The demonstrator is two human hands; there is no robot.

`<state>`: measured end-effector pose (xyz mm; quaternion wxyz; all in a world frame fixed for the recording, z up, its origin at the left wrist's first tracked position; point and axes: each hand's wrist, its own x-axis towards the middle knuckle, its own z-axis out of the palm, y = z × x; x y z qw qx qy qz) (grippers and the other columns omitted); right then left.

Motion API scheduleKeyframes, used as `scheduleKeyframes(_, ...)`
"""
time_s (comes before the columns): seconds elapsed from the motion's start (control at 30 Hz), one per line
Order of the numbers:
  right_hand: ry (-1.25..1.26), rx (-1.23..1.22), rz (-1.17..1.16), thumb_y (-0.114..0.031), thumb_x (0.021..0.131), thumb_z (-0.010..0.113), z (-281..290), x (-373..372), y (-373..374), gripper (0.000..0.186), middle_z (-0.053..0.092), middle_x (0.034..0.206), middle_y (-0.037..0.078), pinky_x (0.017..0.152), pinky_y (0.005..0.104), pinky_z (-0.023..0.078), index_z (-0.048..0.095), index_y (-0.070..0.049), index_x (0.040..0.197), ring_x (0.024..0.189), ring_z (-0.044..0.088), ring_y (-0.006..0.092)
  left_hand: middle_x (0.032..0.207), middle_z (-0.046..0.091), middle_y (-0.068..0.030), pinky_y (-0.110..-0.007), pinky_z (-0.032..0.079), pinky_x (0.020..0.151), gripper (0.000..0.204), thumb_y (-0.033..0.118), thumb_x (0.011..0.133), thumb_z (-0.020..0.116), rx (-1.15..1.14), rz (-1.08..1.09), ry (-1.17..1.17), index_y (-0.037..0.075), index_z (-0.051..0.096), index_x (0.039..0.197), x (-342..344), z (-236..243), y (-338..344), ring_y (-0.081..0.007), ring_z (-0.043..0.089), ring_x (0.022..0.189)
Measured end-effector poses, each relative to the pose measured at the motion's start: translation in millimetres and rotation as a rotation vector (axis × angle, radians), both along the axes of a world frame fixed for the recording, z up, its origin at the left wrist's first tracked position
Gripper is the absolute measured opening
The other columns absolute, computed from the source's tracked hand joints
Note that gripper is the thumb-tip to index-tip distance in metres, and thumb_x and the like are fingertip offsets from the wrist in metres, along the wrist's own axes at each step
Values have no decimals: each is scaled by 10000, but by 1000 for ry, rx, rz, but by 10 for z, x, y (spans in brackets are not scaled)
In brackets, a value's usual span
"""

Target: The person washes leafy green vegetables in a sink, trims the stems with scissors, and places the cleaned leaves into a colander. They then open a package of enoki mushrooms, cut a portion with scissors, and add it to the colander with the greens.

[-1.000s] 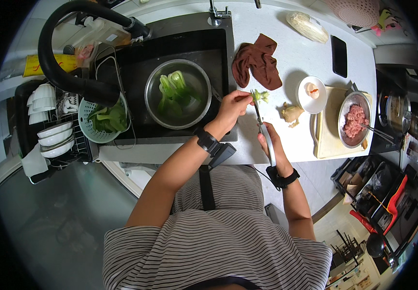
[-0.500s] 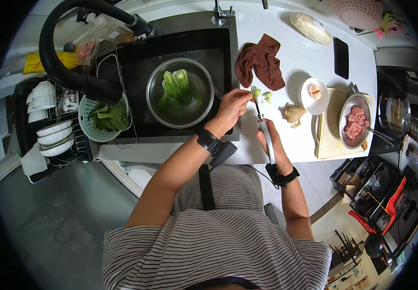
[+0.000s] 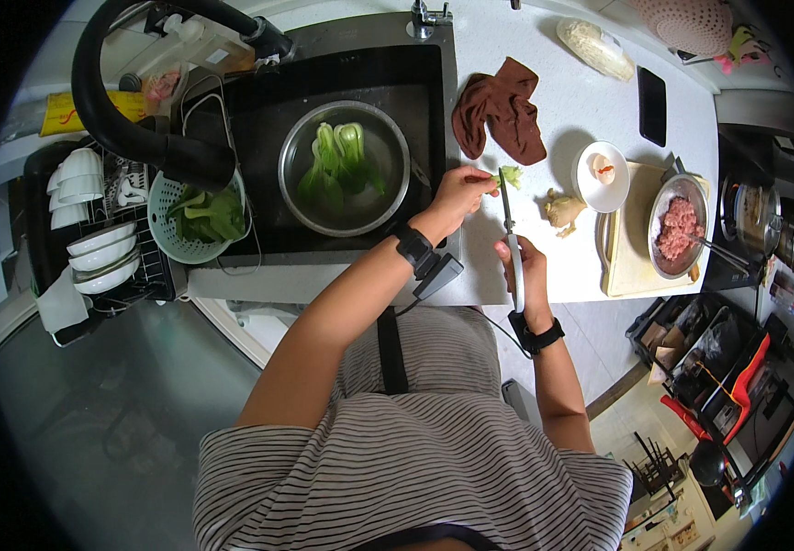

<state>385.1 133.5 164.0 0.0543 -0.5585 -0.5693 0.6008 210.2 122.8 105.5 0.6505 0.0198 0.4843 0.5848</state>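
My right hand (image 3: 530, 274) is wrapped around the pale handle of what look like kitchen scissors (image 3: 508, 204). Their dark blades point away from me over the counter. My left hand (image 3: 459, 197) pinches a small green vegetable piece (image 3: 496, 181) beside the blade tips, mostly hidden by the fingers. Light-green trimmings (image 3: 513, 174) lie on the counter just past the blades. To the left, a steel bowl (image 3: 285, 197) in the sink holds bok choy (image 3: 346, 161) in water. A knob of ginger (image 3: 562, 209) sits right of the scissors.
A brown cloth (image 3: 507, 115) lies beyond my hands. On the right are a white bowl with eggshell (image 3: 603, 196), a cutting board (image 3: 625, 262), a bowl of minced meat (image 3: 682, 230) and a phone (image 3: 652, 107). Left stand a colander of leaves (image 3: 160, 230) and a dish rack (image 3: 154, 266).
Both hands have shifted slightly right, and the scissors have turned more upright. The blades now cross between my left fingers and the trimmings. The whole view has shifted a little.
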Motion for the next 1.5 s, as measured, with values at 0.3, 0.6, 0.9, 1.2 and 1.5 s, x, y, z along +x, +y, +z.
scheduleKeyframes(0.3,-453,737,316,-366,754,686,-369,133,-11,434,631,705,185,536,418,490,574,-18,989,608,617,364,765,631,-84,-191,278,397,147,79,803,636,-1,58,218,9,572,916,-608,270,-428,-47,404,486)
scheduleKeyframes(0.6,-723,773,554,-206,739,668,-21,-209,-3,525,568,1019,147,706,366,507,471,-49,1199,923,571,303,973,613,-134,-353,460,772,282,179,817,619,-745,522,1689,59,580,1069,-2324,757,-2512,-276,590,895)
scheduleKeyframes(0.9,23,720,616,-259,798,611,-360,-2190,-182,441,542,1103,173,779,405,481,505,-45,1169,950,568,355,1370,353,-201,-533,184,1049,605,413,902,458,-1060,-118,1827,-30,378,1307,-2537,310,-2874,-345,248,1315)
scheduleKeyframes(1.2,-390,285,599,-319,811,543,-2426,-2987,-198,533,582,1061,254,866,448,444,398,-49,1247,980,571,399,1123,554,-182,-414,409,858,264,175,830,618,-291,332,1570,22,581,1042,-2024,664,-2259,-349,525,1010)
scheduleKeyframes(1.5,-524,382,1091,-254,631,756,-2434,-2647,-157,612,585,1096,207,827,368,489,518,29,1118,1010,587,302,1070,588,-177,-392,422,884,309,146,814,617,-344,-116,1252,26,577,1096,-1550,-266,-1640,-337,527,1033)
